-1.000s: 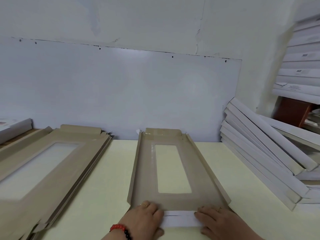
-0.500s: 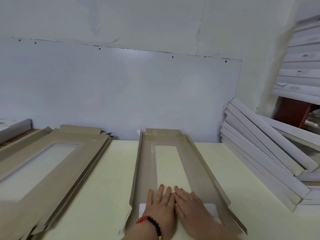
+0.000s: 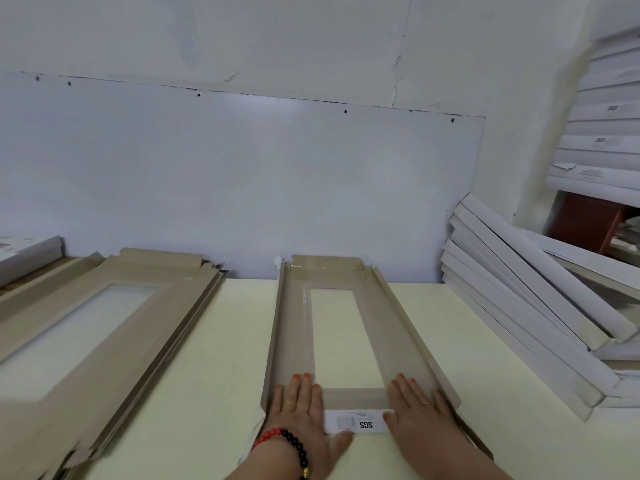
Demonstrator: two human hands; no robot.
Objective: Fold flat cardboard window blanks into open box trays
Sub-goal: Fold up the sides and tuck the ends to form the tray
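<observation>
Cardboard blank (image 3: 349,341) lies on the pale table (image 3: 207,341), its long side flaps raised. Left hand (image 3: 304,414) and right hand (image 3: 419,414), fingers straight, press flat on its near end, flanking the folded white flap (image 3: 356,422).

Bare worktop (image 3: 239,341) is lying open in a lane between the stack of flat blanks (image 3: 104,327) on the left and the centre blank (image 3: 346,341). Right of it, another strip is running up to leaning white boxes (image 3: 526,306). The wall panel (image 3: 242,185) is closing off the far side.
</observation>
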